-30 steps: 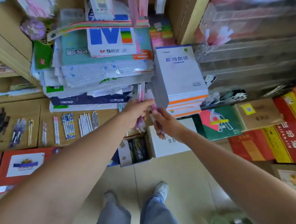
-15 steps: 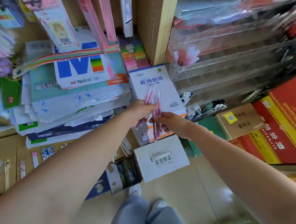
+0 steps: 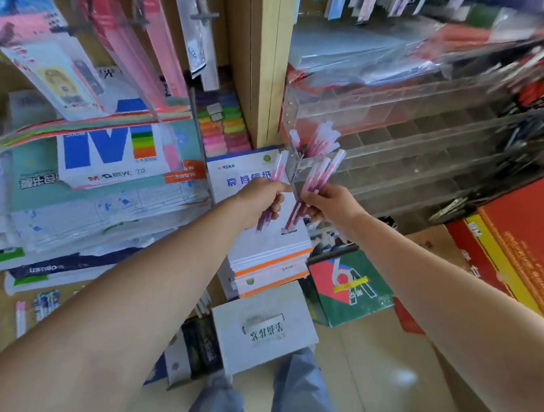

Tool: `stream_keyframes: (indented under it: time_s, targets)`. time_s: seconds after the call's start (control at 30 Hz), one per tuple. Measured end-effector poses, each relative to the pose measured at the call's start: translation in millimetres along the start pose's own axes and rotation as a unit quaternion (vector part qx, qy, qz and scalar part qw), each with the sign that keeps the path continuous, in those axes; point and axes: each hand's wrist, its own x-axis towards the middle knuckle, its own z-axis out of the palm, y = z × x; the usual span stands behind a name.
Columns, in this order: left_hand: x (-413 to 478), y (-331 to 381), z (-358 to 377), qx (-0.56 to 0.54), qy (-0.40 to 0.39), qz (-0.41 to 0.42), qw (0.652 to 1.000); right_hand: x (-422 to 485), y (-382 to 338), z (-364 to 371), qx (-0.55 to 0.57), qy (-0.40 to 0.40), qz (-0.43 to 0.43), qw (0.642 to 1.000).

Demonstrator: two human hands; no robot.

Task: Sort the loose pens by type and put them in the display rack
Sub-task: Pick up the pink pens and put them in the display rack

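A fan of pink pens (image 3: 321,173) is pinched in the right hand (image 3: 331,206), caps up at the corner of the clear display rack (image 3: 397,118), where the racked pens (image 3: 321,138) stand in the end compartment. Just beside it, the left hand (image 3: 259,202) grips a second bunch (image 3: 278,169) above a notepad stack (image 3: 271,253).

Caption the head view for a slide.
The left hand and right hand each hold pink pens at the clear display rack, where similar pens stand in the end compartment.
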Motion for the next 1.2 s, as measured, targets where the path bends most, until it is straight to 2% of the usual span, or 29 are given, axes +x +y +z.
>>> stream_keyframes:
  time_s: [0.17,0.4,0.6,0.97,1.2]
  targets:
    - [19.5,19.5,18.9,-0.034,0.062,-0.014,0.997,42.1,-25.4,-39.1,0.031,0.117,-0.038,0.992]
    - [37.7,38.1,28.4,-0.058,0.099,-0.017,0.993,78.2,-47.7,-46.5,0.107,0.176,-0.04,0.978]
    - [44.0,45.0,26.4,-0.042,0.082,-0.032,0.995,91.3,-42.8,-29.5,0.03,0.27,-0.044,0.961]
    - [51.2,47.9,21.9,-0.024,0.061,-0.041,0.997,103.6,-41.1,-22.4,-0.112,0.262,-0.036,0.958]
    - [51.5,49.5,17.5,-0.011,0.048,-0.05,0.998,95.6,-35.6,-17.4,-0.079,0.291,-0.083,0.95]
